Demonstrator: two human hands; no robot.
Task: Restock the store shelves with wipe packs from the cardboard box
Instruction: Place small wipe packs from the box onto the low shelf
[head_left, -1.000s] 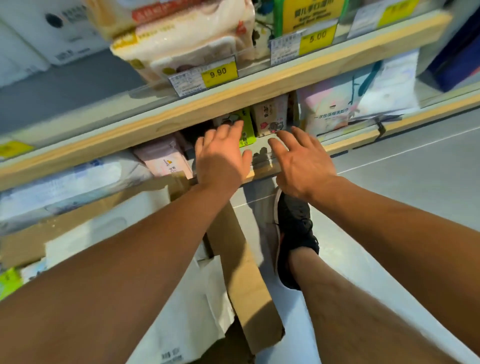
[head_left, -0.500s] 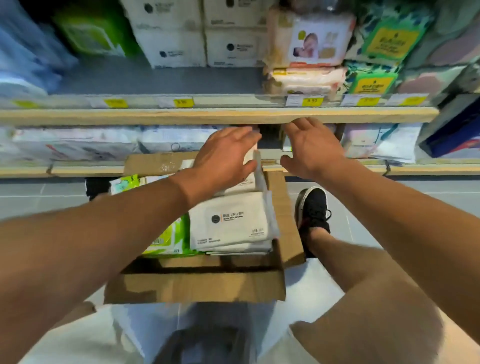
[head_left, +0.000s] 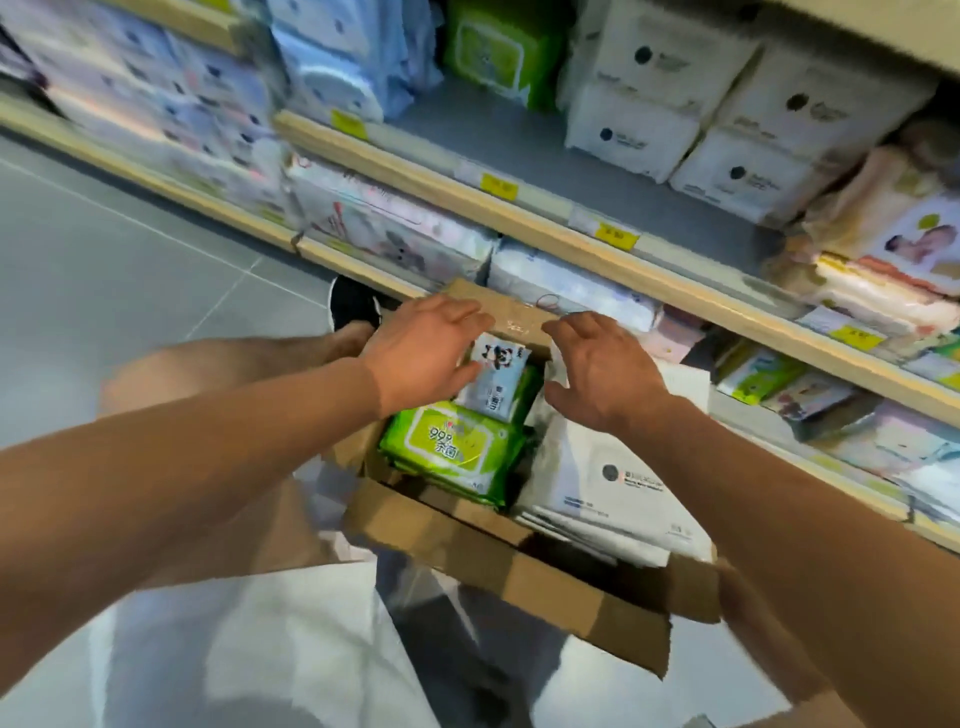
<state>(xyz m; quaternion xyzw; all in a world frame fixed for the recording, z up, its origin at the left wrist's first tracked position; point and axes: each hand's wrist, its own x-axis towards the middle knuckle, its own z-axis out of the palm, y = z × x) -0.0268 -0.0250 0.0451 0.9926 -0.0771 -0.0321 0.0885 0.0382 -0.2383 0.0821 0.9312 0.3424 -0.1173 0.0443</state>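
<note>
An open cardboard box (head_left: 498, 566) stands on the floor in front of the shelves. Inside lie a green wipe pack (head_left: 452, 447), a small white pack with a panda (head_left: 493, 384) and a stack of white packs (head_left: 613, 488). My left hand (head_left: 421, 353) hovers over the box's far left part, fingers spread, thumb beside the panda pack. My right hand (head_left: 597, 364) hovers over the white packs, fingers relaxed and spread. Neither hand holds anything.
Wooden-edged shelves (head_left: 571, 244) run diagonally behind the box, full of wipe and tissue packs with yellow price tags. White boxed packs (head_left: 727, 119) sit on the upper shelf beside a bare grey stretch. My black shoe (head_left: 353, 306) is on the grey floor to the left.
The view has swung left and tilted. Both hands have drawn back from the lower shelf and now hover over the open box, left hand nearer the panda pack.
</note>
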